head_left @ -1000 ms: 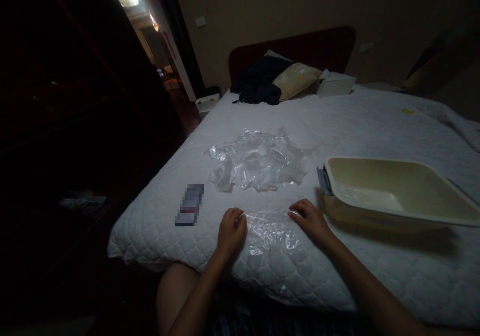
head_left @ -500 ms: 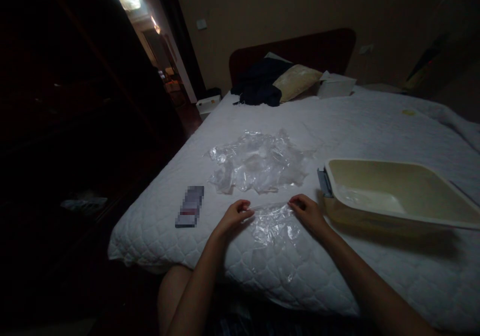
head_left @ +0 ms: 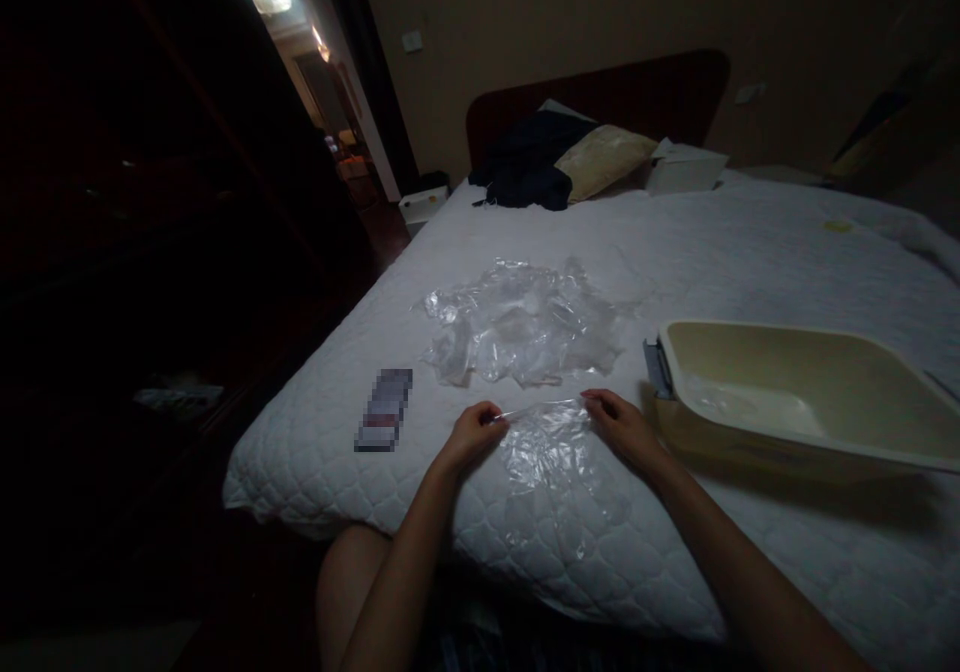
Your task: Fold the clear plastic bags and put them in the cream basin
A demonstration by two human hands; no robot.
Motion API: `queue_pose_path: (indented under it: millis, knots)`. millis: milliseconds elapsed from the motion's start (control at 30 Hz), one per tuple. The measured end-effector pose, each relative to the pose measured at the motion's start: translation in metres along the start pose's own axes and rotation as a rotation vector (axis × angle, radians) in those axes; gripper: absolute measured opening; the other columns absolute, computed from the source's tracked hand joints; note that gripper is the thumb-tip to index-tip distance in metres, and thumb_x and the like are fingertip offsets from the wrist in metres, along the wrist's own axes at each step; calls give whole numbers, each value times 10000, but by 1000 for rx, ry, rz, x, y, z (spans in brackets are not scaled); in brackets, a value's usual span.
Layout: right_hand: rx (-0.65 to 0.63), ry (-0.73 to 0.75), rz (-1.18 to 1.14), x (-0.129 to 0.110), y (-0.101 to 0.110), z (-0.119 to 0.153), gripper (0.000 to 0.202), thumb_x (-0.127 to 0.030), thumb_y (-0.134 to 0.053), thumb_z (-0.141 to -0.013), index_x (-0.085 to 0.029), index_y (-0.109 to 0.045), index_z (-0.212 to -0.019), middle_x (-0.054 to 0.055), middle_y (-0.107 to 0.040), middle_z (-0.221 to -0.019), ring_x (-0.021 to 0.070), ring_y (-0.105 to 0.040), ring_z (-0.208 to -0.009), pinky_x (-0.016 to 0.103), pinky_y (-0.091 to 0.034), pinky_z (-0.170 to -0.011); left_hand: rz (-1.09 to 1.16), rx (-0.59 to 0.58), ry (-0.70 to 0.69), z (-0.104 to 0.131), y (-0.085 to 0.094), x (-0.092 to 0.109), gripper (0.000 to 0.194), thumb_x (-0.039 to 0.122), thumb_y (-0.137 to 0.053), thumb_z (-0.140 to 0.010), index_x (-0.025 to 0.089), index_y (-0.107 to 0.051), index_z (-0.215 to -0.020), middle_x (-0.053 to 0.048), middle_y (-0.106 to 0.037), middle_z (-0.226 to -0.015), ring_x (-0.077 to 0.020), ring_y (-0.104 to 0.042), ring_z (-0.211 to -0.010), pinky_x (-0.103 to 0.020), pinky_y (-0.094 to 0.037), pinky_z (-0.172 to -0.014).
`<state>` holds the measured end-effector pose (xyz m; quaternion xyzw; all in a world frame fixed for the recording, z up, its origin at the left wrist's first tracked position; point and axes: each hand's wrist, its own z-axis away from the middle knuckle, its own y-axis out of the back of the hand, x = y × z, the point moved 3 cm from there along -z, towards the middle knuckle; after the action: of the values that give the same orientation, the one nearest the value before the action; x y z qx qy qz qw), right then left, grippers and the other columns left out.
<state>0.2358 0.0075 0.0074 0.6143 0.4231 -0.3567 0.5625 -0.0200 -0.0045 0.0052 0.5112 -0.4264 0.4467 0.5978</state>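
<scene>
A clear plastic bag (head_left: 555, 462) lies on the white quilted bed (head_left: 315, 452), its upper edge stretched between my two hands. My left hand (head_left: 478, 432) pinches the left corner of that edge. At the right corner, my right hand (head_left: 611, 420) has its fingers closed on the plastic. Just beyond them, a spread of crumpled clear plastic bags (head_left: 517, 322) rests on the bed. To the left of my left hand lies a dark, pixelated flat object (head_left: 384, 410).
A large cream plastic bin (head_left: 810, 372) with a grey latch stands on the right, with some clear plastic inside. Dark clothing (head_left: 525, 162), a beige pillow (head_left: 604, 160) and a white box (head_left: 686, 169) are near the headboard (head_left: 660, 92).
The bag's upper edge is pulled straighter between my hands, and the fingers of my left hand have closed in more. The whole view has shifted slightly.
</scene>
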Motion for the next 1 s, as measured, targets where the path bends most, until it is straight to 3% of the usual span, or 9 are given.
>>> queue_pose_path:
  millis: [100,267,467,633,833,1000]
  knots:
    - [-29,-18,-34,0,2,0,353,-445,-499,-747,-177,-613,-947,41,-618,-811,170,-554,-696,295,-437,-639,7,-3,-19,0,0,-1,190,302,-631,-611,137,-552,-664,43,-475,-566,-72,-431,-516,-181,-307,-478]
    - [-125,-53,-16,1,1,5,446,-375,-625,-647,-174,-566,-1042,-37,-496,-599,114,-452,-524,225,-358,-474,80,-8,-24,1,0,-3,228,325,-647,-615,137,-546,-695,38,-472,-588,-71,-433,-528,-176,-316,-479]
    - [-130,-3,16,0,-1,6,242,-330,-599,-655,-163,-614,-829,0,-558,-663,141,-492,-608,245,-387,-544,139,-106,-47,5,4,-6,289,283,-673,-617,146,-579,-853,15,-516,-690,-83,-479,-612,-185,-360,-544]
    - [-113,5,-15,-3,-1,6,169,-317,-594,-654,-167,-597,-732,-1,-572,-648,149,-511,-617,255,-395,-578,34,-118,-83,4,4,-12,278,199,-630,-640,141,-596,-910,26,-499,-670,-71,-441,-581,-179,-329,-522]
    - [-109,11,-16,-5,0,8,145,-302,-592,-658,-169,-585,-715,-4,-568,-637,151,-523,-615,255,-401,-572,-150,-10,-242,9,2,-8,111,149,-574,-652,142,-588,-762,43,-482,-630,-77,-431,-575,-182,-326,-524]
    - [-125,141,58,-6,3,14,103,-267,-548,-713,-177,-585,-747,12,-588,-695,161,-547,-653,270,-423,-600,-330,43,-369,19,0,1,139,65,-519,-642,162,-578,-722,29,-514,-690,-92,-470,-618,-192,-362,-561]
